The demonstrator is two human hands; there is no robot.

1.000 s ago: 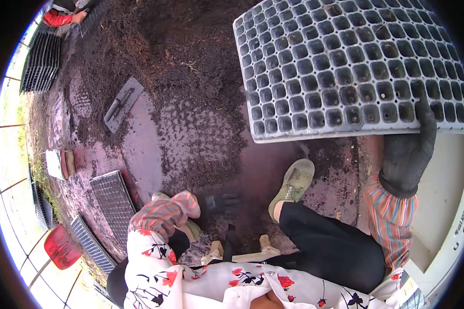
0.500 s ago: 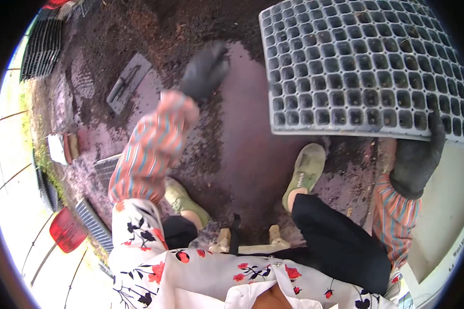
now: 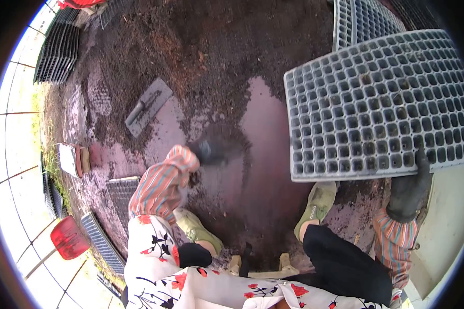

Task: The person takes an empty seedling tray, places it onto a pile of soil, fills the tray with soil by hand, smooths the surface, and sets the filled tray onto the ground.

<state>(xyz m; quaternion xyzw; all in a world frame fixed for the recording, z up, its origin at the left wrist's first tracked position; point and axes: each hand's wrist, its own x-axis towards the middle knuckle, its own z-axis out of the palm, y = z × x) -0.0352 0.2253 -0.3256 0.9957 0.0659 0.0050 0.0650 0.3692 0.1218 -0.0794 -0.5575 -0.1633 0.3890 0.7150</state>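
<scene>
Below me spreads the purplish floor (image 3: 273, 165), with dark soil (image 3: 232, 46) lying over much of it, thickest on the far side. I have the grey cell tray (image 3: 366, 116) above its right part, cell mouths facing me; held off to that side, it probably leaves my other arm room. At far left, black trays (image 3: 58, 49) stand nested in a stack, likely to save space. The float (image 3: 157, 100) lies at the soil's edge, handle side up, which I judge makes it easy to grab. My right grip (image 3: 410, 195) is closed on the tray's near edge, thumb on top, other fingers hidden, presumably bearing weight underneath. My left grip (image 3: 216, 150) is blurred over the soil ahead of my left shoe (image 3: 198, 229); I cannot tell how wide its fingers stand.
</scene>
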